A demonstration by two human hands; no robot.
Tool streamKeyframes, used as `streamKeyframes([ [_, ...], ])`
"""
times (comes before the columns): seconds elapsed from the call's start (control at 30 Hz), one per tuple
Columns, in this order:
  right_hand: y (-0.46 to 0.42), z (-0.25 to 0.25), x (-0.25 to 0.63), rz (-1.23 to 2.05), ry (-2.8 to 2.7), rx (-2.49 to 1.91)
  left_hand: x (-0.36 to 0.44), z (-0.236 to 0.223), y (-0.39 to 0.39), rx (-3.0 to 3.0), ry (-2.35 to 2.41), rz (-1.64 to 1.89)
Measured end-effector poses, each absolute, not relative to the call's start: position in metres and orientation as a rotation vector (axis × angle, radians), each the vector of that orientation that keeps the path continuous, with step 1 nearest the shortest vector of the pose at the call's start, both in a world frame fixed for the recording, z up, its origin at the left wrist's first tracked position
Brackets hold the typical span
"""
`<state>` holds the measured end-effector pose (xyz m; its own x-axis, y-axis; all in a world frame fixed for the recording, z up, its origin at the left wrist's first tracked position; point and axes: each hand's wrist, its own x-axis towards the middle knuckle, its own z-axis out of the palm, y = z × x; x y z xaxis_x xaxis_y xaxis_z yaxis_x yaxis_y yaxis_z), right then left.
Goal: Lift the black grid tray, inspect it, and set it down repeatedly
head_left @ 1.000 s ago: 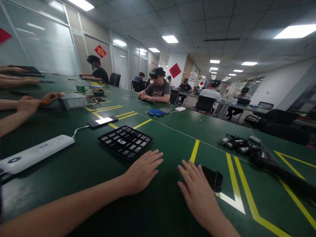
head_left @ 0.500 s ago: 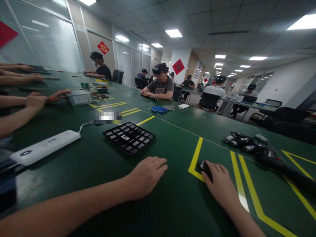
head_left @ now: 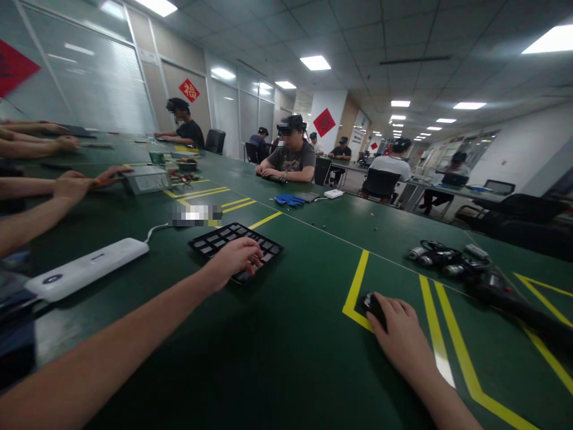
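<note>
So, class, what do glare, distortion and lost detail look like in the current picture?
Head view: the central ceiling light washes out to white; head view: a pale sheen whitens the green table at lower left; head view: pixel blocks hide the device just beyond the black grid panel; head view: the left forearm looks enlarged toward the lower-left corner.

Right hand [head_left: 403, 328] covers most of the black object [head_left: 374, 309] in its grasp; kind not identifiable. Left hand [head_left: 236, 258] hides part of the black grid tray [head_left: 209, 242]; contact unclear. Device [head_left: 194, 215] pixelated. Specks [head_left: 324, 226] too small to identify. Both forearms [head_left: 134, 337] cut off by frame edges.
</note>
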<state>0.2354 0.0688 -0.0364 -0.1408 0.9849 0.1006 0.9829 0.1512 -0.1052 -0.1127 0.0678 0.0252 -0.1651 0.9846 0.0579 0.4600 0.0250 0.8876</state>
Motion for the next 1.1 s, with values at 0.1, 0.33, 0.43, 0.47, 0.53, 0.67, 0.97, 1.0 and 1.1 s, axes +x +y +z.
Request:
streamKeyframes([
  [0.1, 0.068, -0.035, 0.235, 0.038, -2.261, -1.972, -0.149, 0.034, 0.082, 1.291, 1.867, 1.231],
  [0.33, 0.068, -0.030, 0.234, 0.132, -2.241, -2.010, -0.186, 0.022, 0.096, 1.566, 2.342, 0.740],
  [0.43, 0.068, -0.031, 0.236, 0.189, -2.205, -1.980, -0.182, 0.017, 0.096, 1.696, 2.416, 0.536],
  [0.47, 0.068, -0.032, 0.235, 0.225, -2.176, -1.964, -0.179, 0.016, 0.094, 1.718, 2.427, 0.508],
  [0.53, 0.065, -0.033, 0.231, 0.309, -2.100, -1.896, -0.170, 0.014, 0.090, 1.799, 2.436, 0.459],
  [0.67, 0.052, -0.039, 0.206, 0.536, -1.959, -1.609, -0.133, 0.008, 0.072, 2.117, 2.264, 0.503],
  [0.97, 0.019, -0.047, 0.167, 0.712, -1.939, -1.022, -0.046, -0.019, 0.018, 2.434, 1.331, 0.790],
  [1.0, 0.019, -0.047, 0.168, 0.713, -1.943, -1.016, -0.044, -0.021, 0.014, 2.428, 1.312, 0.798],
  [1.1, 0.024, -0.052, 0.168, 0.731, -1.947, -0.991, -0.043, -0.024, 0.007, 2.404, 1.322, 0.787],
])
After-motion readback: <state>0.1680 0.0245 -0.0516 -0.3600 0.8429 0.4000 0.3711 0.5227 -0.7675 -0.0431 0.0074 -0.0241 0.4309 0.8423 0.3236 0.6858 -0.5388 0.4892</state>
